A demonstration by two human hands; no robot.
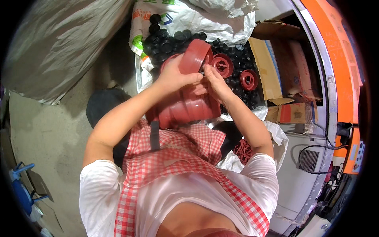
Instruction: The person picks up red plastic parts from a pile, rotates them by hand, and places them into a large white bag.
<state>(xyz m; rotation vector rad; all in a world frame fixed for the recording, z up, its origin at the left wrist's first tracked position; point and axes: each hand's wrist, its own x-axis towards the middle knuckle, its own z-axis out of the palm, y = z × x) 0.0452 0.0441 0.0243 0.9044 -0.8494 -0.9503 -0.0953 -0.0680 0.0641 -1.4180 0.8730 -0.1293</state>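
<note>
Currently, the left hand [175, 77] is gripping a red ring-shaped part [193, 57] above the near edge of a heap of black caps [167, 46]. Its thumb is pressing inward below the ring; the other fingers are mostly hiding behind it. The part is tilting with its opening to the right, presumably so the right hand [215, 83] can reach the rim. That hand's thumb and fingers are bunching narrowly there; whether they are pinching anything cannot be told.

Red cylindrical pieces [183, 108] are lying just beneath the hands, against the checked apron [173, 144]; the lap is probably bracing them and keeping them within short reach. Number: unclear, owing to overlap.

Two red lids [242, 80] are resting on the black caps, right of the hands, likely kept apart by colour. A white sack [193, 23] is spreading along the far side, apparently lining or containing the heap.
</note>
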